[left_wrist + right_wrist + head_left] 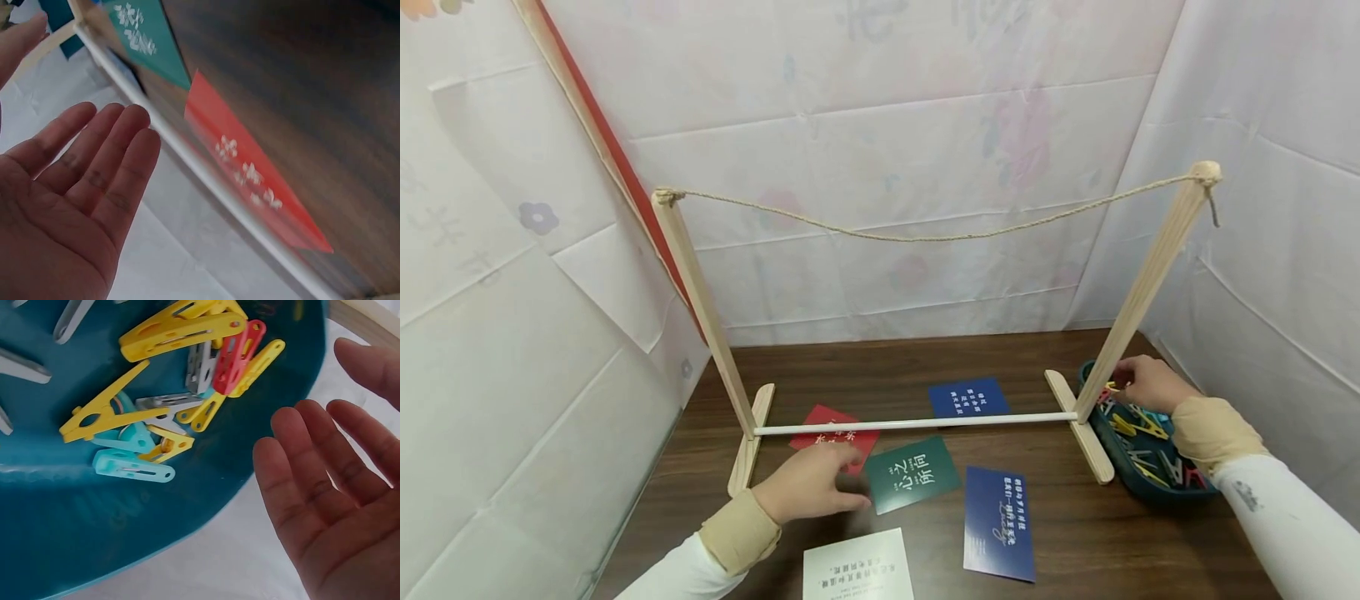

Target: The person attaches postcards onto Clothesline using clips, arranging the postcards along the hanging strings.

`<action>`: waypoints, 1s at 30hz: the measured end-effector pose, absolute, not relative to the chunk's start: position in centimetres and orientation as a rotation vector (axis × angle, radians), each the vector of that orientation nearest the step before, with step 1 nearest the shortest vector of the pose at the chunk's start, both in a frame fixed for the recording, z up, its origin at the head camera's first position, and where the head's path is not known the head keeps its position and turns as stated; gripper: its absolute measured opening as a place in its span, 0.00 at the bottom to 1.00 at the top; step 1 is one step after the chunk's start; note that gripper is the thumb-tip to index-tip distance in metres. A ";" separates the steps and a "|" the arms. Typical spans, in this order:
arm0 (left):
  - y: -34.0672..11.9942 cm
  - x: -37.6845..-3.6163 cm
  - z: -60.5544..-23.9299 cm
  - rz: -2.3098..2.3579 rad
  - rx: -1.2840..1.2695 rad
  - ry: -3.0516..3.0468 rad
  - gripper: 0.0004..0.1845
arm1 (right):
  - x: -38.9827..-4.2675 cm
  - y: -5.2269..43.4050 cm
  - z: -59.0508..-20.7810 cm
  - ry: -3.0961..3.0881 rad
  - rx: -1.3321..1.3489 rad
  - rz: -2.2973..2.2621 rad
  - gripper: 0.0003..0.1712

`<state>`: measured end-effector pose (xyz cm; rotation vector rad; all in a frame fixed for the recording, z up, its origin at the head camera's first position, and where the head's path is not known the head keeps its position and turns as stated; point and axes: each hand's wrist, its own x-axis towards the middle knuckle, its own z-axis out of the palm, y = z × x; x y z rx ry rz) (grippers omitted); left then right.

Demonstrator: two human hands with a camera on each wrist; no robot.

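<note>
My left hand (838, 482) hovers flat over the near edge of a red card (817, 419), its fingertips beside a green card (913, 473). The left wrist view shows that palm (81, 187) open with straight fingers and nothing in it, next to the red card (250, 175), the green card (150, 37) and a white rod (187, 156). My right hand (1138, 379) reaches into a teal tray (1157, 490) of coloured clothespins (1138, 425). In the right wrist view its fingers (312, 469) are spread above the tray (94, 537), apart from the yellow clothespin (181, 328).
A wooden rack stands on the dark table: a left post (703, 308), a right post (1146, 287), a slack rope (925, 237) and the white rod (917, 423). Two blue cards (967, 397) (1000, 523) and a white card (857, 567) lie nearby. Sheeted walls close in.
</note>
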<state>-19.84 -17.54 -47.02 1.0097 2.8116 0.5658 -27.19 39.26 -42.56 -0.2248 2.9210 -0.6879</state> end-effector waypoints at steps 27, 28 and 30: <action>-15.3 -15.3 -49.0 -0.024 1.219 2.710 0.52 | -27.9 39.5 -45.5 2.781 -0.178 -0.478 0.16; -15.3 -15.2 -49.1 -0.017 1.221 2.699 0.52 | -27.9 39.4 -45.6 2.783 -0.174 -0.474 0.15; -15.3 -15.1 -49.2 -0.009 1.226 2.679 0.53 | -27.8 39.3 -45.7 2.783 -0.164 -0.474 0.13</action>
